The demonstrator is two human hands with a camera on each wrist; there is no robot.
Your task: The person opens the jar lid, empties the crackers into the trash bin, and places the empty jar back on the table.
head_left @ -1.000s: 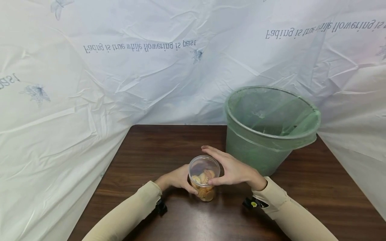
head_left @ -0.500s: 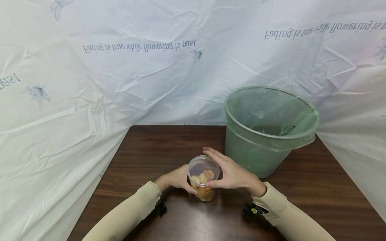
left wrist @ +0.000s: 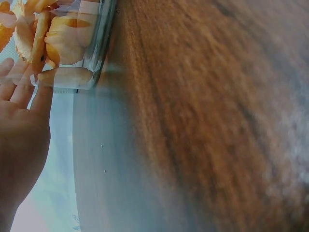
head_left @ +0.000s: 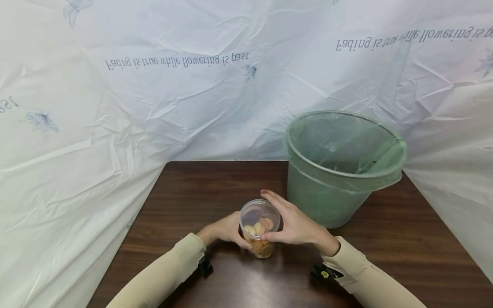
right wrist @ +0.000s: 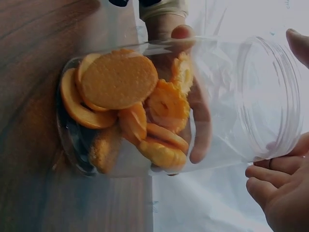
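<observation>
While my left hand (head_left: pixel 225 229) curls round the lower wall of the clear plastic jar (head_left: pixel 260 229), fingers wrapped on its far side as the right wrist view shows them through the plastic, my right hand (head_left: pixel 294 222) arches over the jar's top, thumb at the near edge of the rim and fingers curved round its far edge. Both hands are holding the jar, neither spread flat. Whether a lid (head_left: pixel 261 212) sits under the right hand I cannot tell for certain: the head view suggests a clear disc across the mouth, while the right wrist view shows only the threaded neck (right wrist: pixel 270 96).

Inside the jar lie round orange biscuits (right wrist: pixel 118 79), heaped in the bottom part and leaving the upper part bare. The jar stands upright on the dark wooden table (head_left: pixel 200 188), near the front edge, its base touching the wood in the left wrist view.

From the jar, at about two o'clock and just beside my right hand, stands the green mesh bin (head_left: pixel 343 167) with its thin green liner (head_left: pixel 385 156) folded over the rim.

As I judge it, the work is at an early stage: the jar is gripped and steadied, the biscuits are all still inside, and the top is not yet clearly freed.
</observation>
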